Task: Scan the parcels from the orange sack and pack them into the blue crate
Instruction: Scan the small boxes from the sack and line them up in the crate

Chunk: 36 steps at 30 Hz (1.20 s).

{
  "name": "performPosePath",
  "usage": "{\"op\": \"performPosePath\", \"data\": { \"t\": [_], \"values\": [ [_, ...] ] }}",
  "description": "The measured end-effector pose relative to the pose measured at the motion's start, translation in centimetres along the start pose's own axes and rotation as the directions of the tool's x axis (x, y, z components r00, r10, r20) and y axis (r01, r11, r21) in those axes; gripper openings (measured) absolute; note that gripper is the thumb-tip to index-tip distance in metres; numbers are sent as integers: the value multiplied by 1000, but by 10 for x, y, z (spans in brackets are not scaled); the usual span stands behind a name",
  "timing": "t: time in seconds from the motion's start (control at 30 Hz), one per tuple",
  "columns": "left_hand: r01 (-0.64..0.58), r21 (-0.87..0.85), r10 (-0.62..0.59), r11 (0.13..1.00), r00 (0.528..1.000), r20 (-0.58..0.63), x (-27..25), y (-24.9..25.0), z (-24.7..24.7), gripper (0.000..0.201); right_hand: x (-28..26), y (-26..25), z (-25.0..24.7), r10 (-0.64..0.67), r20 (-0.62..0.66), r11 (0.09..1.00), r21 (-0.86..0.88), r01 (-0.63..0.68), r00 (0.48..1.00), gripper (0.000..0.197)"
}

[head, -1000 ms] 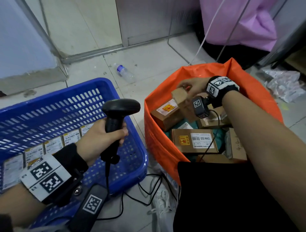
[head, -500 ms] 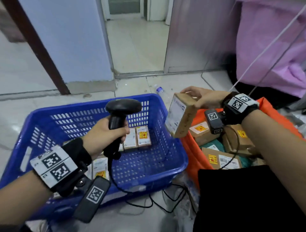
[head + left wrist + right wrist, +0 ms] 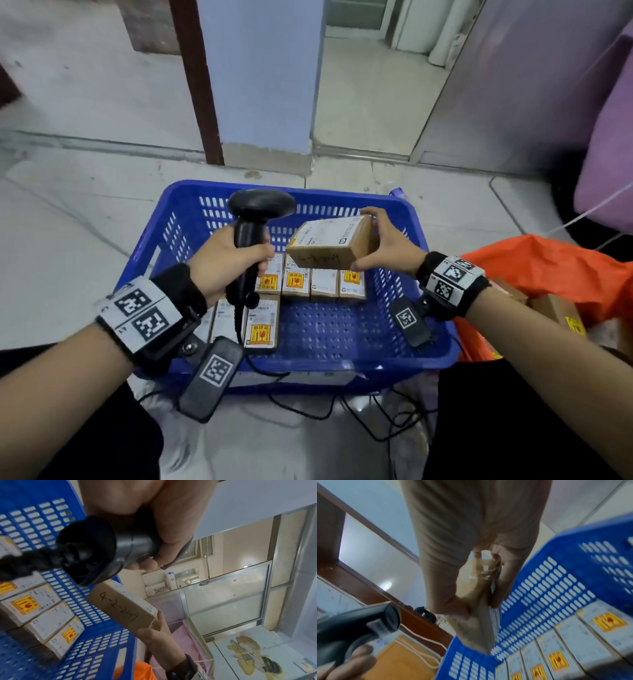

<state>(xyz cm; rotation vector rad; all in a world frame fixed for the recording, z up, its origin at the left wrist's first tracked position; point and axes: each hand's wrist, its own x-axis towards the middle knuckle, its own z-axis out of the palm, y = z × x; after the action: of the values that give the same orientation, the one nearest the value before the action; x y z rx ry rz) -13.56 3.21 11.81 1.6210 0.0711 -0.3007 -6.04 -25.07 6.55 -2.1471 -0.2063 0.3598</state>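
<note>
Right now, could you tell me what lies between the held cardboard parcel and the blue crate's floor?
Packed label-up parcels sit below the brown cardboard parcel, inside the blue plastic crate, per head view.

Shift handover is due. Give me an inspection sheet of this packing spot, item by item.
Surface: pale tiled floor.
Job's things: blue crate holds rows of labelled boxes; a parcel is held above them; orange sack to the right, boxes inside.
Clutter: nothing seen.
Hands: left hand grips the scanner; right hand holds the parcel by its end.
Cables: scanner cord loops on the floor before the crate.
Surroundings: doorway, brown door frame, purple cloth.
</note>
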Motion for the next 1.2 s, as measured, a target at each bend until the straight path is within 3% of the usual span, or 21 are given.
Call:
{"op": "performPosePath", "data": {
  "t": [0.13, 0.27, 0.43, 0.57, 0.67, 0.83, 0.97, 1.1, 1.2],
  "values": [
    [40, -14, -40, 999, 999, -21, 14, -5, -8, 12, 11, 8, 32, 44, -131, 990, -129, -61, 990, 91],
    [75, -23, -75, 997, 997, -7, 23, -14, -9, 13, 16, 15, 56, 72, -256, 996, -40, -85, 964, 85],
    [112, -47, -113, 993, 994, -5, 27, -25, -9, 12, 16, 5, 62, 103, -167, 978, 197, -70, 980, 78],
    [131, -143, -143, 981, 987, -75, 29, -27, -5, 9, 13, -7, 66, 42, -154, 977, 213, -8, 987, 84],
    [169, -197, -193, 966, 975, -110, 32, -26, -3, 19, 4, -12, 73, 11, -136, 978, 209, 18, 991, 89],
    [157, -205, -179, 966, 979, -93, 31, -24, 1, 12, -6, -13, 76, -11, -86, 958, 286, 35, 996, 87],
    [106, -157, -117, 982, 991, -62, 27, -23, 9, 22, -7, -20, 74, 12, -5, 895, 445, -9, 1000, 62],
    [77, -93, -83, 993, 995, -58, 25, -23, 16, 19, -3, -26, 71, 183, -33, 790, 600, -127, 983, 24],
    [66, -62, -69, 996, 996, -61, 25, -22, 18, 17, -1, -23, 66, 229, 23, 744, 640, -190, 973, 22]
  ]
}}
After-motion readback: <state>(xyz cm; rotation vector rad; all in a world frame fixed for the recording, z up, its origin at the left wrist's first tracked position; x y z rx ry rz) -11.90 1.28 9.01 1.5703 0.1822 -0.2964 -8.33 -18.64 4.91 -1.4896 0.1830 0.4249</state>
